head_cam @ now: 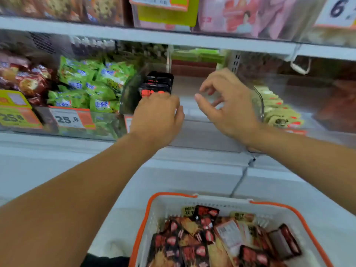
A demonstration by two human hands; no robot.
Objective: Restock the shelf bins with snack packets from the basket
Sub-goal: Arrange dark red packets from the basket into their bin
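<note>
Hands both reach into the middle shelf bin. Left hand (157, 112) sits at about 11 o'clock from frame centre, knuckles toward camera, fingers curled over the near end of a row of black snack packets (157, 83) w/ red print, standing on edge in the clear bin (129, 97); grip looks closed on the front packet, tho fingertips are hidden behind the hand. Right hand (227, 105) at approx 1 o'clock, just beside the left, hovers over the bare bin floor; grip half open, thumb and fingers loosely bent, holding nothing.

Basket (152, 214), white w/ orange rim, at 6 o'clock near the bottom edge, well apart from the hands, holds a loose heap of dark packets (194, 247) w/ strawberry pics, plus some pale ones.

Green packets (86, 87) fill the bin at 9 o'clock, price tag (67, 118) reading 25.8 on its front. Pale packets (277, 110) lie in the bin at 3 o'clock. Pink packs (240, 16) on the shelf above, 12 o'clock.
</note>
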